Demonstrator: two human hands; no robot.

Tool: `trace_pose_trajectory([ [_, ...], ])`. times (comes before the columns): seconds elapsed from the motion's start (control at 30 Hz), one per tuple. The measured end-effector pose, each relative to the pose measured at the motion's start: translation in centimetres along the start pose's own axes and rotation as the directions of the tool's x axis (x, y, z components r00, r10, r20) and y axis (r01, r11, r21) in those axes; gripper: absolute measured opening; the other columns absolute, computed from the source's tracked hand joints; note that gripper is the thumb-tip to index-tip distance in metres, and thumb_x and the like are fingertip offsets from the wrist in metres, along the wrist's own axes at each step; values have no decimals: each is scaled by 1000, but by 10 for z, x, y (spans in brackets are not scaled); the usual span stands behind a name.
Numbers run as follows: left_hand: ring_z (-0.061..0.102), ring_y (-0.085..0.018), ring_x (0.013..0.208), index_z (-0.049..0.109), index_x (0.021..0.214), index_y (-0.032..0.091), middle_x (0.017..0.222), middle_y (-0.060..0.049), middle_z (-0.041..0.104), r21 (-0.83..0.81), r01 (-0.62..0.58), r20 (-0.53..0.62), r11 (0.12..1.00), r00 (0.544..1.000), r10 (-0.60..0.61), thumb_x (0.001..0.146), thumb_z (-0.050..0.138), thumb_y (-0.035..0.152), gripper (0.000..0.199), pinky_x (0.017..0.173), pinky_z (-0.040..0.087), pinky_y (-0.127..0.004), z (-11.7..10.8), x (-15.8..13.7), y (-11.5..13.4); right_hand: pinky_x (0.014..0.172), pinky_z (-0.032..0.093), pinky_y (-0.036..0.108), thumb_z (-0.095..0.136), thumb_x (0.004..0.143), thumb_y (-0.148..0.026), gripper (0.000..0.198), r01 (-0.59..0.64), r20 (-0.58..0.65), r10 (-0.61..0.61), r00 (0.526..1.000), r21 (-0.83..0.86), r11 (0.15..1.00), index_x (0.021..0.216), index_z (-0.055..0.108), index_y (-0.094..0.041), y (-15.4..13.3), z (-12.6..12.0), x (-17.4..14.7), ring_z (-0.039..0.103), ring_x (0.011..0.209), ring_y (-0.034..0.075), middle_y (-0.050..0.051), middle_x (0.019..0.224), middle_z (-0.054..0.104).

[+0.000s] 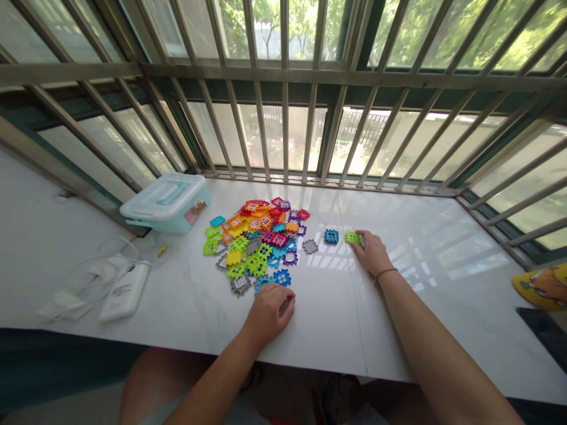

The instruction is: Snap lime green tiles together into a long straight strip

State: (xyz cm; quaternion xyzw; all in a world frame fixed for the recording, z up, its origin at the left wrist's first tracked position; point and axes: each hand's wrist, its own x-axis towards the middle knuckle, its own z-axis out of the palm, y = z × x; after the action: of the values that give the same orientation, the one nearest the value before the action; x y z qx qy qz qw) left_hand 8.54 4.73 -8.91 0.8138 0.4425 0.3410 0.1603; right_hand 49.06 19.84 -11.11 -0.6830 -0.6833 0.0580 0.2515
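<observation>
My right hand (pixel 372 252) pinches a lime-green notched building tile (pixel 352 237) by its right side, at the table surface. Just left of that tile lies a small blue stack of window tiles (pixel 331 236), and beyond it a single grey tile (pixel 310 246). My left hand (pixel 269 311) rests loosely curled at the front of a mixed heap of colored notched tiles (pixel 254 236). Its fingers are folded, and I see nothing held in them. A light-blue tile (pixel 262 284) and a blue window tile (pixel 282 277) lie beside its knuckles.
A mint-colored lidded box (pixel 170 203) stands at the back left. In front of it are a white power bank (pixel 125 291), cables and crumpled tissue (pixel 66 306). At the right edge are a yellow object (pixel 543 287) and a dark phone (pixel 543 336). Metal bars (pixel 286 130) line the back.
</observation>
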Motion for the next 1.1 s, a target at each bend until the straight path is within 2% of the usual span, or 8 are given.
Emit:
trace_pose_trajectory([
  [0.17, 70, -25, 96, 70, 101, 25, 95, -5, 76, -3, 9, -1, 1000, 1000, -10, 99, 63, 18, 10, 88, 52, -43, -1, 0, 0, 116, 47, 59, 63, 97, -48, 51, 99, -132, -96, 987, 14, 995, 138, 64, -19, -10, -3, -9, 58, 138, 39, 20, 150, 64],
  [0.27, 70, -26, 96, 70, 101, 25, 95, -6, 76, 6, 7, -2, 1000, 1000, -7, 98, 64, 18, 10, 88, 52, -43, 0, 1, 0, 121, 45, 58, 58, 103, -41, 35, 203, -212, -193, 958, 26, 979, 128, 68, -19, -42, -1, -27, 57, 139, 36, 19, 146, 66],
  [0.33, 70, -26, 96, 70, 101, 25, 95, -6, 76, 20, 1, -5, 1000, 1000, -1, 98, 64, 17, 10, 88, 52, -43, 0, 1, 0, 123, 45, 55, 55, 106, -36, 29, 335, -160, -325, 932, 38, 942, 125, 71, -21, -74, 6, -44, 58, 140, 32, 16, 146, 67],
  [0.43, 70, -26, 98, 70, 103, 25, 96, -6, 76, 52, -3, -10, 999, 1000, 4, 99, 64, 17, 10, 90, 52, -43, 2, 0, 1, 126, 43, 53, 56, 106, -31, 39, 475, 12, -476, 879, 64, 878, 143, 66, -22, -125, 22, -68, 54, 149, 31, 14, 158, 61],
  [0.53, 69, -27, 99, 68, 102, 24, 97, -6, 75, 94, -1, -7, 996, 1000, 2, 101, 62, 17, 9, 92, 52, -45, 3, -1, 2, 128, 42, 56, 57, 106, -33, 54, 429, 115, -430, 895, 36, 903, 157, 56, -16, -158, 41, -85, 49, 155, 34, 18, 166, 54],
  [0.63, 70, -28, 104, 68, 104, 24, 101, -7, 76, 131, 0, -9, 991, 1000, 1, 102, 60, 16, 11, 96, 52, -46, 6, -1, 3, 127, 39, 64, 55, 106, -33, 56, 334, 153, -330, 931, 4, 943, 160, 52, -15, -171, 54, -95, 47, 157, 38, 20, 168, 52],
  [0.9, 69, -31, 116, 69, 113, 22, 120, -10, 77, 227, 37, -57, 973, 998, -24, 101, 61, 15, 16, 104, 51, -51, 12, 0, 4, 127, 30, 73, 57, 103, -31, 60, 246, 41, -248, 968, 53, 968, 162, 47, -25, -197, 70, -119, 46, 157, 40, 17, 169, 51],
  [1.1, 69, -31, 114, 68, 109, 23, 119, -11, 76, 213, 53, -114, 976, 993, -29, 99, 62, 14, 15, 103, 52, -51, 9, -2, 5, 127, 33, 69, 60, 101, -29, 54, 266, 40, -268, 963, 58, 962, 155, 56, -26, -204, 57, -120, 50, 152, 39, 15, 167, 53],
])
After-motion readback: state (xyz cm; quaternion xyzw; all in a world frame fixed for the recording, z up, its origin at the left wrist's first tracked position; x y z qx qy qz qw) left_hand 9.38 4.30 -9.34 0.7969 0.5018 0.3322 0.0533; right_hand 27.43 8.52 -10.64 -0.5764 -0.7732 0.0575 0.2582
